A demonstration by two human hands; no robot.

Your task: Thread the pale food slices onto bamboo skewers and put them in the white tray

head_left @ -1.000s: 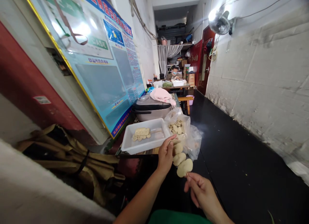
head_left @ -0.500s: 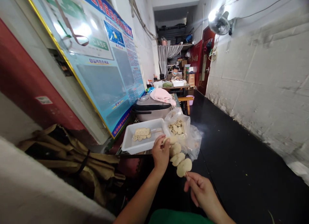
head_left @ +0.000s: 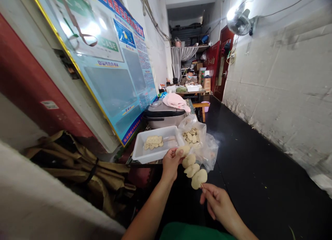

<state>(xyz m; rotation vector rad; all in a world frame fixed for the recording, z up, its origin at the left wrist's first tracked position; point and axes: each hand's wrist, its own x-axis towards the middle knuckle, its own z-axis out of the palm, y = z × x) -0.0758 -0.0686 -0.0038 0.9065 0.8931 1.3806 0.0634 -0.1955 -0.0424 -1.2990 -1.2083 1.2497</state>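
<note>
My right hand (head_left: pixel 216 202) pinches the near end of a thin wooden skewer (head_left: pixel 202 185). Several pale, round potato slices (head_left: pixel 199 179) are threaded along it, slanting away to the upper left. At the far end, my left hand (head_left: pixel 171 164) grips another potato slice (head_left: pixel 183 150) between thumb and fingers; whether the skewer's tip passes through that one I cannot tell. Just beyond, a clear plastic bag (head_left: pixel 201 127) holds a heap of loose slices (head_left: pixel 191 135). In a white tray (head_left: pixel 141 157) left of the bag lie skewered slices (head_left: pixel 153 142) in a row.
A grey-brown lidded appliance (head_left: pixel 164 121) with a pink cloth (head_left: pixel 176 101) on top stands behind the tray. Brown folded fabric (head_left: pixel 85 174) is at my lower left. Farther back, a person sits behind a table (head_left: pixel 185 92) with containers. A wooden bench (head_left: pixel 201 105) juts into the aisle.
The view has shifted slightly. My left fingers have moved a little on the far slice, so more of it shows. My right hand keeps its hold on the skewer.
</note>
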